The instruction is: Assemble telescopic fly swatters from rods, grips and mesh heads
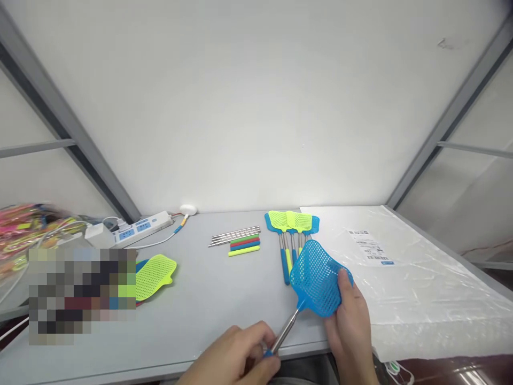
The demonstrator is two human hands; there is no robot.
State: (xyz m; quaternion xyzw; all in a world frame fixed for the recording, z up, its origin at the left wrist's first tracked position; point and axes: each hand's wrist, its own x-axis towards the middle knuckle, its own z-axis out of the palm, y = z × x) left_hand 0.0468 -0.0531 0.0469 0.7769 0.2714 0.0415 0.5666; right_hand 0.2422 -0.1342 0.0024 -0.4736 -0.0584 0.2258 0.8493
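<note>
A blue fly swatter (320, 278) is held between both hands, just over the front edge of the table. My left hand (244, 355) closes around the lower end of its metal rod, where a bit of blue handle shows. My right hand (350, 321) pinches the right side of the perforated head, thumb on top. Behind the head lie several finished-looking swatters (290, 220) in yellow-green and blue, their handles pointing toward me. Left of them rest several loose metal rods (235, 234) and several coloured handle tubes (245, 246) in green, red, blue and yellow. Loose yellow-green swatter heads (156, 275) are stacked farther left.
A white power strip (144, 227) with plugs and cables stands at the back left, beside a colourful heap (36, 235). A white plastic mailer (404, 289) with a label covers the right side. Part of the left is pixelated. A white wall closes off the back.
</note>
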